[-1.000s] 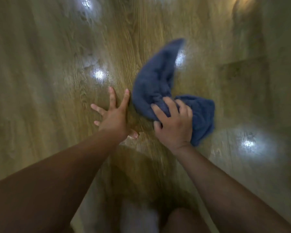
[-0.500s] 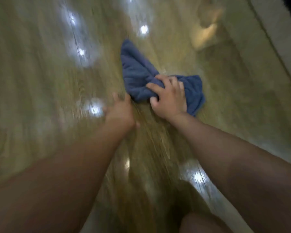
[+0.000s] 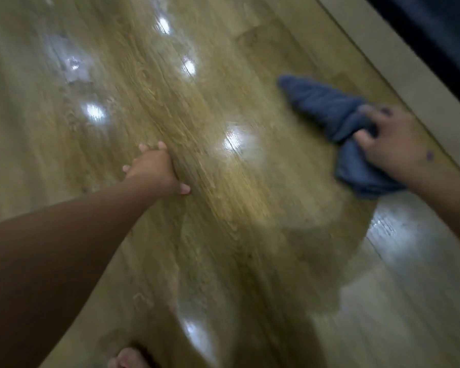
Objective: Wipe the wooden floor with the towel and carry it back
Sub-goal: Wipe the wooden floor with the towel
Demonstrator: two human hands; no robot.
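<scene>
A bunched dark blue towel (image 3: 327,106) lies on the glossy wooden floor (image 3: 223,208) at the right. My right hand (image 3: 395,144) grips its middle, with fingers and thumb curled into the cloth; one tail points up and left, another bulges out below my wrist. My left hand (image 3: 157,171) rests on the floor at centre left, fingers spread and pressing down on the boards. The picture is blurred by motion.
A pale skirting strip (image 3: 398,62) runs diagonally along the floor's right edge, with something dark (image 3: 441,30) beyond it in the top right corner. Bright lamp reflections dot the boards. A bare foot (image 3: 129,358) shows at the bottom edge.
My right hand has swept the towel far to the right, away from the left hand, up near the skirting strip. The left hand stays planted on the floor.
</scene>
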